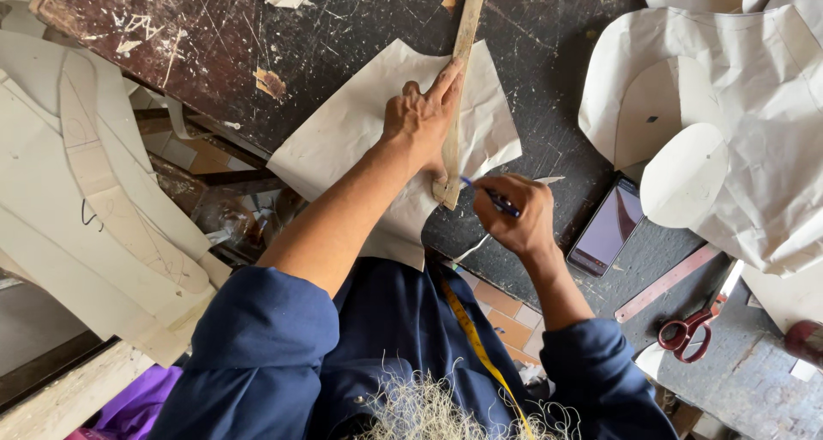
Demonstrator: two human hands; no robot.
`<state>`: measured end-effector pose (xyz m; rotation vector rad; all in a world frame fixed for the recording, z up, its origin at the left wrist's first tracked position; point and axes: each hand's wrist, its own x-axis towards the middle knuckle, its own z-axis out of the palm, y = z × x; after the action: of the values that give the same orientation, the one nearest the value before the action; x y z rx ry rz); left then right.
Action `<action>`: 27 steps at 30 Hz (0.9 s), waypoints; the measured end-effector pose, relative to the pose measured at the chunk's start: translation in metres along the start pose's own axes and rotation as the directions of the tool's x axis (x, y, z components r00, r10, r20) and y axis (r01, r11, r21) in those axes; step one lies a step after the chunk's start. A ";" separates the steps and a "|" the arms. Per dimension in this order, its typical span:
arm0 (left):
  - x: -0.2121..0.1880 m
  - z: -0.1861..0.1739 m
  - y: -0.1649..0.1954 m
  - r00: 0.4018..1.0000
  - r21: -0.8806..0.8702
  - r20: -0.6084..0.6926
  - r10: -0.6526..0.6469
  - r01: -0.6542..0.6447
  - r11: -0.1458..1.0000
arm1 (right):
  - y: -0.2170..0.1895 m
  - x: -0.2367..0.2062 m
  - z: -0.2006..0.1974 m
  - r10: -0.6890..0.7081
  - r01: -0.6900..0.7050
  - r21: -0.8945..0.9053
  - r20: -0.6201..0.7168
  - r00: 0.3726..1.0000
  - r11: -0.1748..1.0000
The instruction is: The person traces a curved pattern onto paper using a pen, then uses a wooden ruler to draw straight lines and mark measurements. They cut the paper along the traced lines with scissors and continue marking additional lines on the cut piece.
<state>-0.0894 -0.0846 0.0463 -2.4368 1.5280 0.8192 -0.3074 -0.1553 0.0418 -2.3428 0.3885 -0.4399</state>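
Grip firm: the left hand point(422, 119) presses flat on a worn wooden ruler point(459, 89), pinning it across a sheet of pattern paper point(347, 136) on the scarred dark table point(549, 46), while the right hand point(517, 213) pinches a blue pen point(490, 196) at the ruler's near end. The thin paper looks light and easily creased, best held flat.

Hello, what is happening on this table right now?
A person in a dark blue garment leans over a dark, scratched worktable. The left hand presses a long wooden ruler flat on a sheet of pale paper. The right hand holds a blue pen with its tip at the near end of the ruler. Nearby lie a phone, a second ruler, red-handled scissors and more cut paper shapes. A yellow measuring tape hangs on the person's front.
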 end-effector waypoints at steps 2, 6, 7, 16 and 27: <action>0.001 0.001 0.000 1.000 -0.011 -0.009 0.002 -0.002 1.000 | 0.000 0.002 -0.006 0.041 -0.035 -0.062 0.096 0.995 0.997; 0.005 0.002 0.001 0.999 0.022 -0.038 0.002 -0.001 1.000 | 0.009 0.037 -0.008 0.143 -0.143 0.039 -0.011 0.990 0.989; 0.006 0.003 0.001 1.000 0.007 -0.021 -0.003 0.003 1.000 | 0.013 0.051 -0.005 0.162 -0.161 0.025 -0.056 0.985 0.987; 0.024 0.023 0.000 0.999 0.005 0.020 -0.027 0.027 1.000 | 0.031 0.110 0.023 0.017 -0.035 -0.060 -0.276 0.961 0.998; 0.016 0.015 -0.003 0.999 0.042 -0.038 -0.007 0.009 0.999 | -0.020 0.013 0.006 0.109 -0.112 -0.097 -0.044 0.993 0.989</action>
<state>-0.0869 -0.0894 0.0251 -2.4404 1.5315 0.7351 -0.2906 -0.1425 0.0544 -2.3976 0.5679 -0.4219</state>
